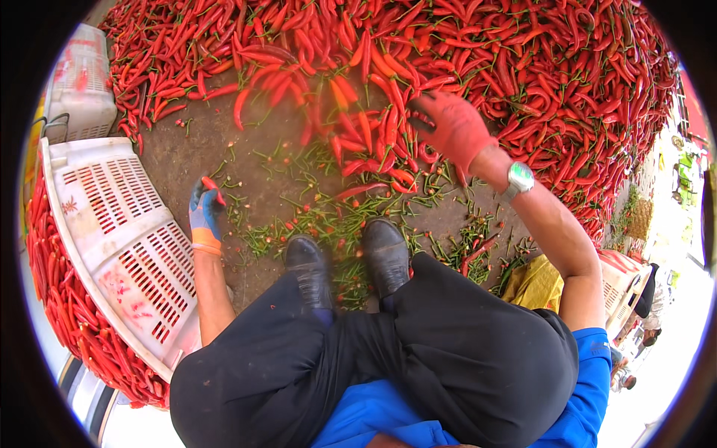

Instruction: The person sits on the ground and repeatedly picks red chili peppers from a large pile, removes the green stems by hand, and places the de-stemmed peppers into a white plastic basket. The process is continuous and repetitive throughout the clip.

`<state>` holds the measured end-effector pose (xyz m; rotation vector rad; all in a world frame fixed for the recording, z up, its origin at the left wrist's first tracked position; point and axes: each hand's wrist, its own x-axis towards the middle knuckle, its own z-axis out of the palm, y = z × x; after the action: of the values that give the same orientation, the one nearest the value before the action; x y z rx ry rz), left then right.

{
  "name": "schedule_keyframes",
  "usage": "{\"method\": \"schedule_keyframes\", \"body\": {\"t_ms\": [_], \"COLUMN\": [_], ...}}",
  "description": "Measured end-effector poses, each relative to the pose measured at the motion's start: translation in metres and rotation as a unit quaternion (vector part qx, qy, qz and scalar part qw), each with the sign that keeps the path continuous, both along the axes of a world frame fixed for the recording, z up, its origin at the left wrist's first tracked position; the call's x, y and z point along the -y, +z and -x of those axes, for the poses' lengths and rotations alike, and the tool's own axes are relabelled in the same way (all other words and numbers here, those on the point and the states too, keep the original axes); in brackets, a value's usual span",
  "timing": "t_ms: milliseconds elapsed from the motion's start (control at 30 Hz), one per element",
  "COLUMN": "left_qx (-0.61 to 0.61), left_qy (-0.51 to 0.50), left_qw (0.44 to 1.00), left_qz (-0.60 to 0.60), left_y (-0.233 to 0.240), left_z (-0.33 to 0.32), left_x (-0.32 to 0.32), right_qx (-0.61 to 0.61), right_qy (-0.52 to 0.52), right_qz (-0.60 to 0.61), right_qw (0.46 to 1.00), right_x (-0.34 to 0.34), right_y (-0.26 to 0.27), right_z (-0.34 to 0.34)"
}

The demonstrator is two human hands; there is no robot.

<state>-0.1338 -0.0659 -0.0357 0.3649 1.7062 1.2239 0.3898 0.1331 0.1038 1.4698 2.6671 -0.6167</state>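
My left hand [205, 215], in a blue and grey glove with an orange cuff, grips a red chili pepper [213, 189] beside the crate. The pepper is partly hidden by the fingers. Over the near edge of a large heap of red chili peppers [538, 84] is my right hand [445, 126], in a red glove with dark fingertips. Its fingers are apart and bent, with nothing seen between them. Several blurred peppers [341, 95] lie or move just left of that hand. Green pepper stems [336, 224] are scattered on the ground around my shoes.
A white slatted plastic crate [131, 207] full of red peppers stands at my left. Another white crate [84, 84] is behind it. A yellow sack [535, 283] and a light crate [619, 288] are at my right. People [622, 375] appear at the far right.
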Motion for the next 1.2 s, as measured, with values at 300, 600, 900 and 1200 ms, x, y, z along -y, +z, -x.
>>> {"method": "schedule_keyframes", "body": {"t_ms": [300, 600, 900, 1200], "left_qx": [0.448, 0.159, 0.361, 0.491], "left_qy": [-0.039, -0.248, -0.340, -0.080], "left_qw": [0.890, 0.954, 0.868, 0.867], "left_qz": [-0.068, -0.050, 0.028, -0.008], "left_y": [0.063, 0.091, 0.100, 0.055], "left_z": [-0.136, -0.228, -0.225, -0.199], "left_x": [-0.046, -0.069, -0.053, -0.060], "right_qx": [-0.061, -0.485, -0.075, -0.191], "right_qy": [-0.184, -0.222, -0.252, -0.230], "right_qz": [-0.020, 0.524, -0.139, 0.078], "right_qw": [0.981, 0.664, 0.955, 0.951], "right_x": [-0.130, 0.024, -0.023, -0.017], "right_y": [-0.095, -0.031, -0.073, -0.036], "right_z": [0.058, 0.092, 0.078, 0.078]}}
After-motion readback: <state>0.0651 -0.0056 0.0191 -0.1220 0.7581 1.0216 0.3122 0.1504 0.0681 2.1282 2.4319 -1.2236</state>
